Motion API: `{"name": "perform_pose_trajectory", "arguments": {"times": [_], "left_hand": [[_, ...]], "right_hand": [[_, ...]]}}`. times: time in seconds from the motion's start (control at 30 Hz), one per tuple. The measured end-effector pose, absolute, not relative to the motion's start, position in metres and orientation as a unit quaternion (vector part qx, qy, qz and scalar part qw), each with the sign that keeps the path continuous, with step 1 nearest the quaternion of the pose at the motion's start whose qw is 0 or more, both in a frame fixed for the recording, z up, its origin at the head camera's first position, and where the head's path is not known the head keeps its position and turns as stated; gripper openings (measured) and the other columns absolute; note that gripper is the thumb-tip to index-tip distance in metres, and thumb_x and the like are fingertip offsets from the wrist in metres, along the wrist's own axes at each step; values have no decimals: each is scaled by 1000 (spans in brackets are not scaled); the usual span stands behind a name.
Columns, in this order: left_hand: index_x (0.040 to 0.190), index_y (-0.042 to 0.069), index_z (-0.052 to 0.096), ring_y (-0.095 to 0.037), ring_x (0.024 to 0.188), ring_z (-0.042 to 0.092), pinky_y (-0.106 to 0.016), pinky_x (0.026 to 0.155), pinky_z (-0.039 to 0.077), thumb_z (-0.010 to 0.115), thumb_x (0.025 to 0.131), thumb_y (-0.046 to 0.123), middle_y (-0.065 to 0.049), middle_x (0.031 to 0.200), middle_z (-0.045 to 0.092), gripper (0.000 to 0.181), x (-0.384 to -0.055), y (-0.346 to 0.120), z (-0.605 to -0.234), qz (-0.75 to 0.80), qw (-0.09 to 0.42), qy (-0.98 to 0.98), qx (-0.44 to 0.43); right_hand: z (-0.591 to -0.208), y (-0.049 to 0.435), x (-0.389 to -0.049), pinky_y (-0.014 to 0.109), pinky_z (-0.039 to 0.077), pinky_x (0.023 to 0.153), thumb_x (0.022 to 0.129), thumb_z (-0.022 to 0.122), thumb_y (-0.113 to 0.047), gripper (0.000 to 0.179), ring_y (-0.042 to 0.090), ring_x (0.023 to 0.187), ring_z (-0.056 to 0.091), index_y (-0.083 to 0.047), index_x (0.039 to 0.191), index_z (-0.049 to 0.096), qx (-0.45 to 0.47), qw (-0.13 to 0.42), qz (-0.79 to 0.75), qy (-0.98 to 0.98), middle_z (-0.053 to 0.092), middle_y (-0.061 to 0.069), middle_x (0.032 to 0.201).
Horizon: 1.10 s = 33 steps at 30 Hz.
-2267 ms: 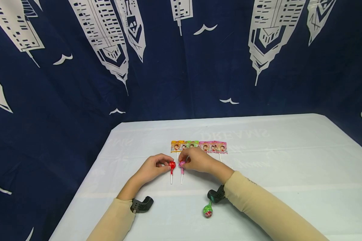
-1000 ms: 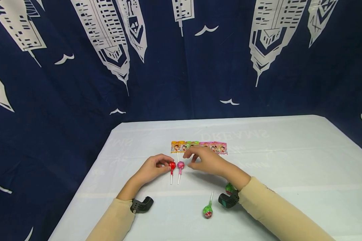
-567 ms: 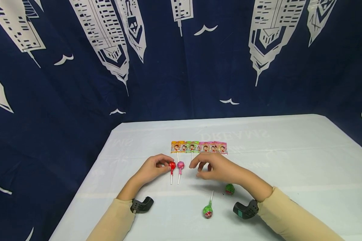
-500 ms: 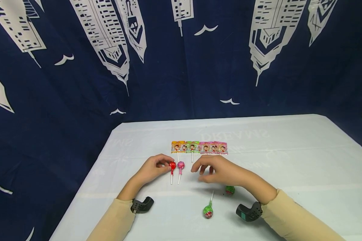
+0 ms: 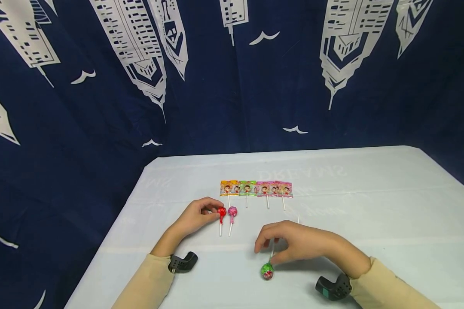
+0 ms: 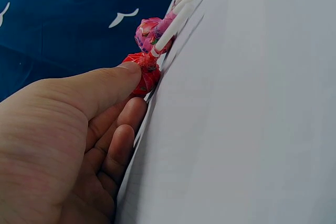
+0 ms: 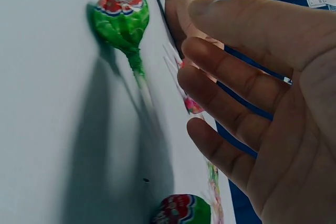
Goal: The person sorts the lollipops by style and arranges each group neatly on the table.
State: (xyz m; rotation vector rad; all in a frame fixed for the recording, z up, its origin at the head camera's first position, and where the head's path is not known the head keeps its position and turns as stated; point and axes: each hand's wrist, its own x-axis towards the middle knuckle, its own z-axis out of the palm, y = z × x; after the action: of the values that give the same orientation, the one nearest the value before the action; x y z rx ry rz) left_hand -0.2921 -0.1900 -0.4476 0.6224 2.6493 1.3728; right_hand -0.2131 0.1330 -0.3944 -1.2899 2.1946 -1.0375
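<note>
My left hand [image 5: 197, 216] pinches the head of a red lollipop [image 6: 148, 80] lying on the table, thumb on top. Just right of it lies a pink lollipop [image 5: 232, 211], its stick toward me. My right hand [image 5: 294, 241] hovers with loosely bent fingers and nothing between them, over the stick of a green lollipop [image 5: 267, 271]. In the right wrist view that green lollipop [image 7: 123, 19] is apart from the fingers. A second green lollipop [image 7: 182, 211] shows at the bottom edge there; in the head view my right hand hides all but its stick.
Behind my hands a row of flat wrapped lollipops lies on the white table [image 5: 371, 193]: an orange one [image 5: 228, 188], a green one [image 5: 247, 188] and two pink ones, including the rightmost pink packet [image 5: 285, 189]. A dark blue printed cloth [image 5: 216, 98] hangs behind.
My right hand let go of the pink lollipop beside the red one, then moved right and toward me, over the green lollipop. My left hand stayed on the red lollipop.
</note>
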Motion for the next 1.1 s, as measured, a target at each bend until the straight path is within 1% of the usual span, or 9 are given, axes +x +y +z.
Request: {"name": "perform_pose_trajectory", "arguments": {"times": [0.17,0.27,0.5,0.8,1.1], "left_hand": [[114,17,73,-14,77,58,-21,68,46,74,90,16,-4,98,71,24,-294,-190,-449,453,47,866,207],[114,17,73,-14,77,57,-21,67,46,74,89,15,-4,97,71,25,-294,-190,-449,453,47,866,206],[114,15,72,-14,78,57,-21,67,46,73,90,16,-4,97,71,24,-293,-190,-448,451,46,866,209],[114,16,73,-14,77,57,-20,67,46,73,89,16,-4,96,71,25,-293,-190,-447,450,44,868,207],[114,16,73,-14,76,57,-21,67,46,74,89,16,-4,96,71,24,-294,-192,-450,453,45,866,209]], "right_hand": [[-399,134,-212,27,51,94,85,76,-11,31,10,104,63,-25,112,70,-495,195,-346,773,69,-15,112],[-400,133,-211,26,50,96,84,77,-12,31,8,105,62,-26,111,70,-512,188,-330,771,70,-16,111],[-401,127,-210,23,50,93,85,78,-15,27,2,100,61,-26,110,72,-520,192,-310,773,71,-15,106],[-402,124,-210,19,51,87,86,78,-17,23,-3,96,59,-25,107,73,-526,198,-298,772,71,-14,105],[-404,122,-211,18,52,86,84,77,-11,26,-4,93,60,-24,107,74,-534,204,-295,765,70,-14,104]]}}
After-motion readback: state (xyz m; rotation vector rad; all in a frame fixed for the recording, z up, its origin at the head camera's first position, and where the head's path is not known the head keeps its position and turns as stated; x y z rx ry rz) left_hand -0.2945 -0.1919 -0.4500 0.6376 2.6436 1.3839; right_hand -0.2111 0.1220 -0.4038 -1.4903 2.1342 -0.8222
